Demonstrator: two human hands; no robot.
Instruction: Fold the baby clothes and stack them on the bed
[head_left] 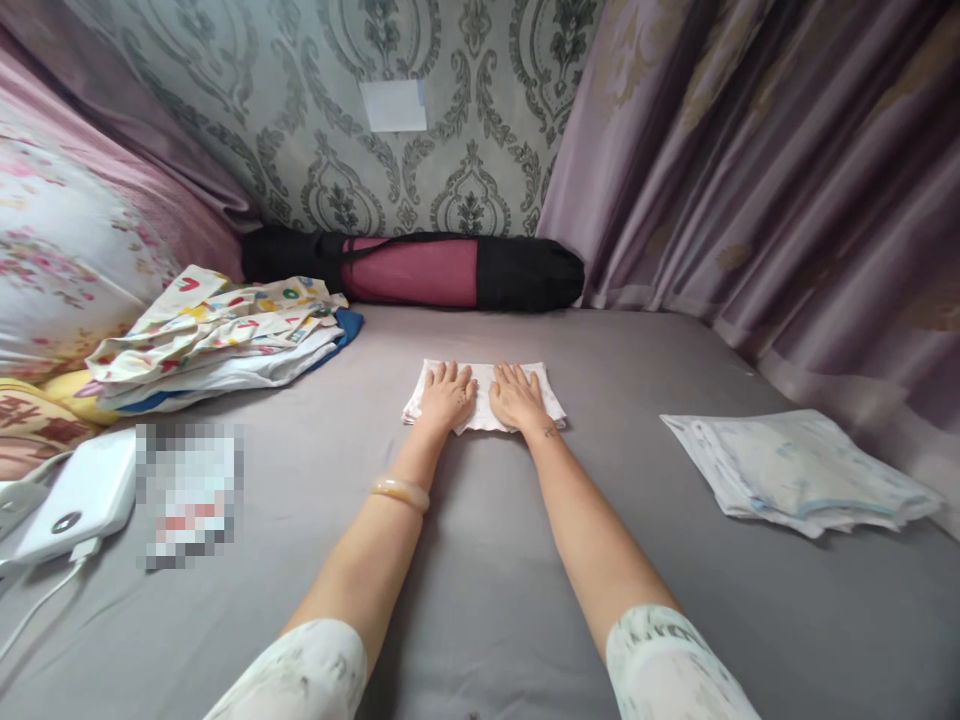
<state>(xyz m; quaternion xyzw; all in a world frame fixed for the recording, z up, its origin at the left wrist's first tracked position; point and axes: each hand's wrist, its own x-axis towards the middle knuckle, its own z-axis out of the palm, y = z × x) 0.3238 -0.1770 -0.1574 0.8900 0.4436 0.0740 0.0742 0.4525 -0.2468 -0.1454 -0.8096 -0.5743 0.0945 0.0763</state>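
Note:
A folded piece of white and pale pink cloth (484, 385) lies in the middle of the grey bed sheet (480, 560), with several layers showing at its edges. My left hand (448, 395) rests flat on its left half, fingers spread. On the right half my right hand (516, 397) is pressed down flat too, fingers stretched forward. Neither hand grips the cloth. Both palms hide part of its surface. What kind of garment or cloth it is, I cannot tell.
A stack of folded pale cloths (802, 470) sits at the right. At the left are a loose pile of patterned clothes (232, 335), a white power bank (82, 495) with cables and a blurred-out item (193, 495). A black and maroon long bag (412, 270) lies along the wall, beside purple curtains (735, 150).

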